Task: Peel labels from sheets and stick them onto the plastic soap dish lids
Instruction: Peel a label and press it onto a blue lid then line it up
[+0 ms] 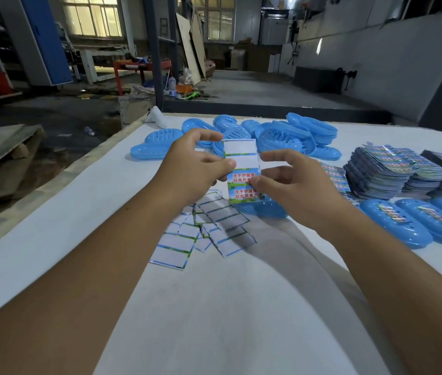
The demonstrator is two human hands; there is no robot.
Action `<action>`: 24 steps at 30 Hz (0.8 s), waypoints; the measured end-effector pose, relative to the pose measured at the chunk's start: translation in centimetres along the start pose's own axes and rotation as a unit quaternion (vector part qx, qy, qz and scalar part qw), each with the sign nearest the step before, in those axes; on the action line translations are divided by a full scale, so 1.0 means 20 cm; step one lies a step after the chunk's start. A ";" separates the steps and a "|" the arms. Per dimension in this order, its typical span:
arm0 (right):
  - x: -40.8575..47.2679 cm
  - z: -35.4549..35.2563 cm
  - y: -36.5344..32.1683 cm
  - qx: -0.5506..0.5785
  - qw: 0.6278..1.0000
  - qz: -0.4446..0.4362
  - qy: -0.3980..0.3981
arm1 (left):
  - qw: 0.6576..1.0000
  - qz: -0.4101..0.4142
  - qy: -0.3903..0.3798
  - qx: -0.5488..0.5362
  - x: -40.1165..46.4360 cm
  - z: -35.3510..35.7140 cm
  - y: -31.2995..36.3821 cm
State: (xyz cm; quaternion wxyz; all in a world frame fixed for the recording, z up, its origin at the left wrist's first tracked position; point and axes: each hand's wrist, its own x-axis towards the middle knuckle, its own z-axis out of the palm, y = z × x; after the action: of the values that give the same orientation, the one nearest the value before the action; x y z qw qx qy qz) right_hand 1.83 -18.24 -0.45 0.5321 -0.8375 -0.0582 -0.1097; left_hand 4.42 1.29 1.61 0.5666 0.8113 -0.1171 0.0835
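I hold a label sheet (242, 169) upright above the white table (79, 239). Its top two spaces are blank and two printed labels remain lower down. My left hand (192, 169) pinches the sheet's left edge. My right hand (295, 182) pinches a printed label at the right edge with thumb and fingers. A blue soap dish lid (271, 209) lies just below the sheet, partly hidden by my right hand. Unlabelled blue lids (274, 139) are heaped at the far side.
Used blank backing sheets (203, 231) lie scattered under my hands. Stacks of fresh label sheets (393, 171) stand at the right. Labelled lids (417, 226) lie in a row at the right edge. A white object (155, 116) lies at the table's far corner.
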 end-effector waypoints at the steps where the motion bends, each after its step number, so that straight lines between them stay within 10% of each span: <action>1: 0.00 0.00 0.00 0.007 1.000 0.004 -0.001 | 1.000 -0.004 -0.001 -0.011 0.00 0.00 0.00; 24: 0.03 -0.02 0.00 0.041 0.998 0.034 0.040 | 0.999 0.013 -0.040 0.026 -0.02 0.02 0.01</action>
State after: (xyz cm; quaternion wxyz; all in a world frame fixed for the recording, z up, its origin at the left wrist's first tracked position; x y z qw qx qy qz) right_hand 2.28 -18.68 -0.24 0.5714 -0.8114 -0.0125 -0.1223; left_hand 3.99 0.78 1.57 0.5392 0.8267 -0.1483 0.0612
